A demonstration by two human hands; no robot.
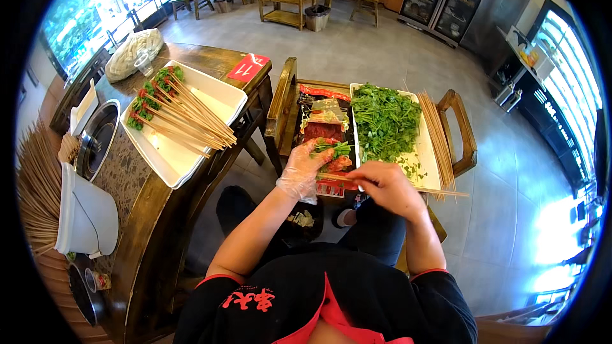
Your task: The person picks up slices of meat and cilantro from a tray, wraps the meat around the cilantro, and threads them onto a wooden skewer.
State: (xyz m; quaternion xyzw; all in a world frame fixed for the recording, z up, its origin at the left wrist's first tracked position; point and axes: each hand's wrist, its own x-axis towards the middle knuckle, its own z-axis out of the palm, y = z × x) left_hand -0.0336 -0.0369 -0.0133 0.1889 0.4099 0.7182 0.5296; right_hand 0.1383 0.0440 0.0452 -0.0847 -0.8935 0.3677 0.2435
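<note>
My left hand (302, 168), in a clear plastic glove, grips a small bunch of green herb stems (338, 149), with what looks like red meat beside it. A thin bamboo skewer (333, 177) is pinched in my bare right hand (389, 185), its shaft running left below the bunch; its tip is hard to make out. Under my hands sits an open printed package with sliced red meat (325, 131). To its right, a white tray (430, 174) holds a heap of chopped cilantro (385, 119). Loose bamboo skewers (435, 136) lie along that tray's right rim.
On the table (201, 59) at left, white stacked trays (224, 98) carry several skewers (191, 114) tipped with greens and red meat. A white bucket (93, 220) stands near bundled skewers (38, 186). A wooden armrest (456, 134) rises at right. A dark bin with scraps (302, 219) sits between my legs.
</note>
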